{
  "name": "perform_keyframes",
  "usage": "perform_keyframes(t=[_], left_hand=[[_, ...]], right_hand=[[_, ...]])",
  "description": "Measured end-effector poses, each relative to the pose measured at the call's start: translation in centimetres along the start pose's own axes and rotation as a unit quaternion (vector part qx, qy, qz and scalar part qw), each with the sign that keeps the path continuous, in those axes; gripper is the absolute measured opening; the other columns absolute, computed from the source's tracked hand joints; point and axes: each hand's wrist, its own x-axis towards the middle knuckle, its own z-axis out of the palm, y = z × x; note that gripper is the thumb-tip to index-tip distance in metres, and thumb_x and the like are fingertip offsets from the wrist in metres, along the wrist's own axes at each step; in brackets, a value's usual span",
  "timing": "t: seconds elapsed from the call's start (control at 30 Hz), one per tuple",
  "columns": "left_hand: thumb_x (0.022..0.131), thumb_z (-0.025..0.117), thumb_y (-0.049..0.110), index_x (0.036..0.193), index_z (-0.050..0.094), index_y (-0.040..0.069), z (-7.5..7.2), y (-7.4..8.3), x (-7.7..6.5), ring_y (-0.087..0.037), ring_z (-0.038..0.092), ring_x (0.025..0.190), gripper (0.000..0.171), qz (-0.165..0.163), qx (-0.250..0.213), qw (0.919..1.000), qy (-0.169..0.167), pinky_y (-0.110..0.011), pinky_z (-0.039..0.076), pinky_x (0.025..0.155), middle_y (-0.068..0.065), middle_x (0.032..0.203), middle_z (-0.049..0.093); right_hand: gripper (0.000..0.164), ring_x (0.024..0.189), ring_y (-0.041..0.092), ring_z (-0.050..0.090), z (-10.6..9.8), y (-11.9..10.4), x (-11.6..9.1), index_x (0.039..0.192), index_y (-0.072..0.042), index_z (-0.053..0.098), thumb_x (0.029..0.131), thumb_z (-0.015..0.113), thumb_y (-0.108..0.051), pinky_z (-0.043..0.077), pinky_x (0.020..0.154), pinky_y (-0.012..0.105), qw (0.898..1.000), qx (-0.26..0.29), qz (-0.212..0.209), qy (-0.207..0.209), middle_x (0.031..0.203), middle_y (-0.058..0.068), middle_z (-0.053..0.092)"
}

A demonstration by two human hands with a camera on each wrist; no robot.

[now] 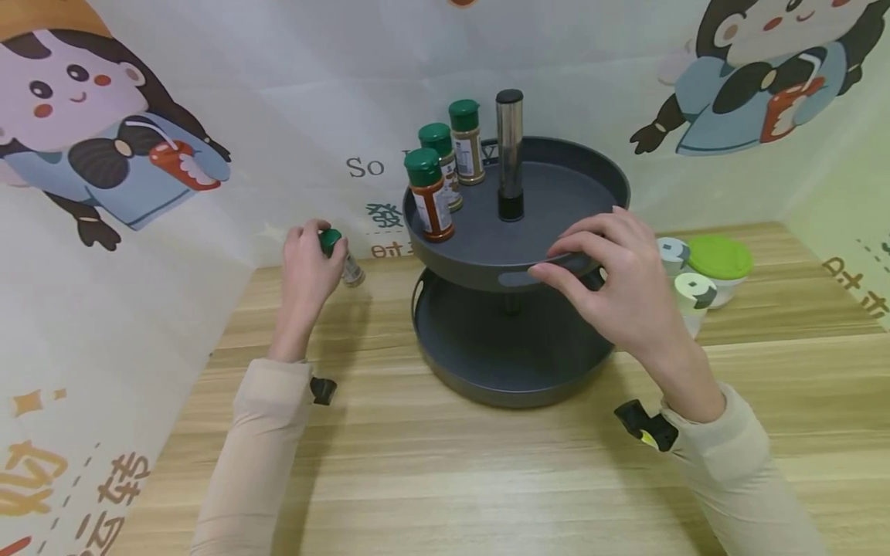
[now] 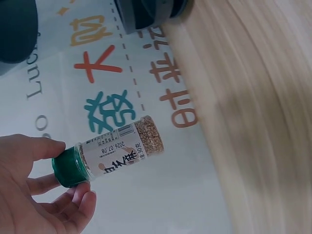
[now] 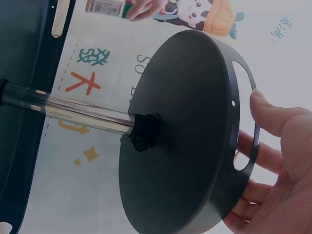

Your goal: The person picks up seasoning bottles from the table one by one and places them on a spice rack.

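- In the head view, think of the stand's silver pole as the middle of a clock.
- The left hand is between 8 and 9 o'clock. Its thumb and fingers pinch the green cap of a little bottle.
- The little bottle is held up off the table, to the left of the stand. It leans, with its bottom toward 4 o'clock. Light brown grains show inside, and its white label says 2026.07.08.
- The right hand is at 4 o'clock. Its thumb and fingers pinch the handle on the rim of the top tray.
- Three more bottles with green caps stand on the top tray. The red bottle is near 8 o'clock, the middle bottle is near 9 and the back bottle is near 10.
- The bottom tray is under the top one, at 6 o'clock.
- Around 3 o'clock on the table is a white tub with a bright green lid. Just beside it are two white cups, partly behind the right hand.
- Both arms have cream sleeves.
- The white wall has big cartoon people at 10 and 2 o'clock.
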Motion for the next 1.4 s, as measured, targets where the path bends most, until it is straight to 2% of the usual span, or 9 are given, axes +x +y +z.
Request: perform_keyframes(t=[0.33, 0.6, 0.83, 1.0, 1.2, 1.4], left_hand=[[0.091, 0.052, 0.028, 0.120, 0.053, -0.001, -1.6, 1.5, -0.7, -0.028, 0.048, 0.084, 0.041, 0.031, 0.003, 0.9993, 0.021, -0.038, 0.044, 0.068, -0.020, 0.109, 0.050], [0.091, 0.052, 0.031, 0.119, 0.054, 0.001, -3.9, 3.0, -1.6, -0.025, 0.048, 0.086, 0.041, 0.042, -0.005, 0.9980, 0.048, -0.034, 0.041, 0.070, -0.016, 0.106, 0.049], [0.090, 0.053, 0.033, 0.119, 0.055, 0.002, -5.7, 5.4, -2.0, -0.025, 0.051, 0.088, 0.042, 0.067, -0.011, 0.9962, 0.054, -0.032, 0.043, 0.075, -0.015, 0.109, 0.050], [0.090, 0.054, 0.033, 0.118, 0.056, 0.002, -6.6, 7.0, -2.2, -0.023, 0.050, 0.085, 0.041, 0.099, -0.018, 0.9927, 0.066, -0.030, 0.042, 0.075, -0.014, 0.106, 0.051], [0.090, 0.054, 0.033, 0.117, 0.058, 0.003, -7.6, 8.2, -2.8, -0.021, 0.050, 0.085, 0.040, 0.125, -0.031, 0.9881, 0.084, -0.026, 0.043, 0.076, -0.012, 0.105, 0.052], [0.090, 0.054, 0.034, 0.115, 0.059, 0.003, -8.9, 9.4, -3.6, -0.018, 0.048, 0.082, 0.040, 0.159, -0.040, 0.9807, 0.107, -0.025, 0.043, 0.075, -0.012, 0.102, 0.052]], right_hand=[[0.023, 0.091, 0.025, 0.052, 0.4, -0.2, -0.1, 0.079, -0.007, 0.070, 0.067, 0.082, -0.022, 0.021, 0.106, 0.042, 1.000, 0.002, -0.011, 0.013, 0.087, 0.006, 0.061], [0.023, 0.091, 0.026, 0.053, 1.0, -0.6, 0.1, 0.079, -0.006, 0.070, 0.067, 0.082, -0.021, 0.023, 0.105, 0.043, 1.000, 0.009, -0.018, 0.016, 0.087, 0.007, 0.062], [0.022, 0.087, 0.027, 0.053, 1.1, -0.8, 0.1, 0.076, -0.005, 0.069, 0.065, 0.083, -0.017, 0.024, 0.104, 0.043, 0.999, 0.016, -0.031, 0.034, 0.083, 0.008, 0.063], [0.022, 0.087, 0.028, 0.054, 1.0, -0.9, -0.1, 0.076, -0.004, 0.069, 0.064, 0.083, -0.016, 0.023, 0.104, 0.042, 0.999, 0.011, -0.024, 0.042, 0.083, 0.010, 0.063], [0.023, 0.086, 0.028, 0.054, 1.2, -1.1, -0.1, 0.076, -0.002, 0.069, 0.064, 0.083, -0.016, 0.026, 0.102, 0.042, 0.999, 0.006, -0.027, 0.044, 0.082, 0.011, 0.063], [0.024, 0.087, 0.029, 0.054, 1.5, -1.3, -0.2, 0.076, -0.002, 0.069, 0.064, 0.084, -0.016, 0.021, 0.105, 0.044, 0.999, 0.008, -0.017, 0.042, 0.083, 0.012, 0.063]])
